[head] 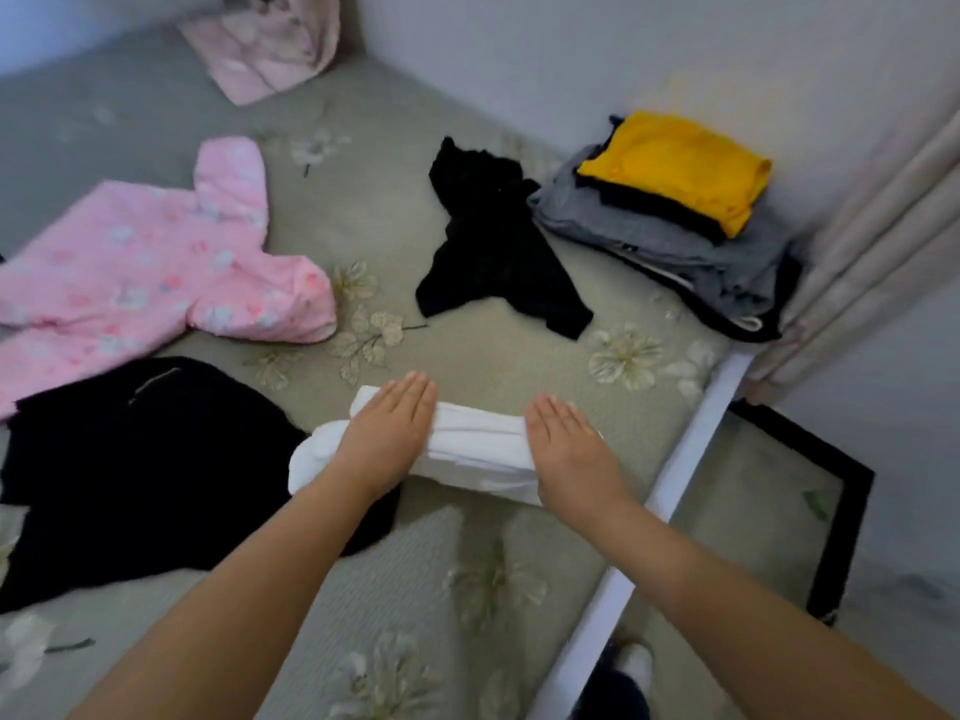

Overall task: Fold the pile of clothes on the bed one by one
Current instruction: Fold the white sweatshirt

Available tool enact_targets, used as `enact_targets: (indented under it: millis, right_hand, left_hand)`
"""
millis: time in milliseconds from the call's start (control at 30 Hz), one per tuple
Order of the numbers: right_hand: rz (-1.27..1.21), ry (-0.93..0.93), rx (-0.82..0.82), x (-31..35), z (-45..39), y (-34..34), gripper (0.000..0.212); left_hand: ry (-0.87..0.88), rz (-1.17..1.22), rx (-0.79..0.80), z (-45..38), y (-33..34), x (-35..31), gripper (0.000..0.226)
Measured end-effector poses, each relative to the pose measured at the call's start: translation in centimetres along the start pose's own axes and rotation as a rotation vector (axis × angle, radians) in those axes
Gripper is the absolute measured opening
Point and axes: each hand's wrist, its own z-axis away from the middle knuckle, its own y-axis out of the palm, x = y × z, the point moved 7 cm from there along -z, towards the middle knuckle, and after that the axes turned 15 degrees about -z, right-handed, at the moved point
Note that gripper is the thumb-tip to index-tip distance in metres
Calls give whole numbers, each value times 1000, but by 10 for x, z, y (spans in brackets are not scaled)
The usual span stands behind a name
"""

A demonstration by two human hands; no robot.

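Observation:
A white garment (475, 444), folded into a narrow strip, lies on the bed (467, 356) in front of me. My left hand (389, 433) rests flat on its left part, fingers together and extended. My right hand (571, 444) lies flat on its right end in the same way. Neither hand grips the cloth. Unfolded clothes lie around: a pink floral jacket (145, 272) at the left, a large black garment (135, 470) at the lower left, and a small black garment (493, 241) in the middle. A folded stack (670, 220) with a yellow piece on top sits at the right.
The bed's white edge (675, 470) runs diagonally at the right, with a black-framed glass panel (779, 491) on the floor beyond it. A curtain (883, 241) hangs at the right. A pink pillow (270, 49) leans in the far corner against the wall.

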Motion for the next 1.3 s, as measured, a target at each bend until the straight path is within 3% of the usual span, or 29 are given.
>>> enact_targets:
  millis: [67, 300, 567, 600, 667, 700, 767, 800, 900, 1000, 1100, 1167, 1233, 1300]
  right_hand:
    - [-34, 21, -66, -39, -2, -36, 69]
    - [92, 56, -262, -196, -7, -160, 67]
    - [170, 114, -302, -319, -54, -237, 64]
    - [148, 119, -289, -331, -68, -243, 63]
    - [136, 113, -285, -353, -99, -254, 66]
    - [150, 101, -252, -365, -118, -255, 67]
    - [74, 121, -156, -390, -155, -255, 66]
    - [60, 124, -156, -402, -175, -256, 66]
    - [53, 132, -171, -434, -230, -268, 67]
    - [56, 186, -208, -462, -271, -288, 69]
    - [95, 214, -262, -480, -297, -286, 71]
    - [127, 186, -291, -485, -310, -258, 73]
    - [95, 179, -239, -484, -316, -210, 67]
    - [6, 292, -5, -492, -319, -141, 72]
  left_hand:
    - [25, -44, 76, -41, -29, -10, 53]
    - [50, -88, -63, -195, -157, -70, 53]
    - [45, -109, -97, -332, -233, -101, 55]
    - [27, -86, -127, -348, -243, -96, 53]
    - [15, -46, -362, -381, -269, -86, 49]
    - [2, -55, -395, -399, -274, -79, 48]
    - [-3, -81, -244, -441, -260, -63, 49]
    - [8, -112, -172, -462, -252, -56, 50]
    - [39, -146, -165, -531, -249, -32, 49]
    - [16, -146, -191, -587, -262, -10, 48]
    - [72, -70, -429, -619, -268, -5, 46]
    - [112, -188, -462, -631, -248, -10, 43]
    - [161, -235, -269, -642, -189, -22, 50]
    - [213, -239, 120, -645, -103, -36, 55]
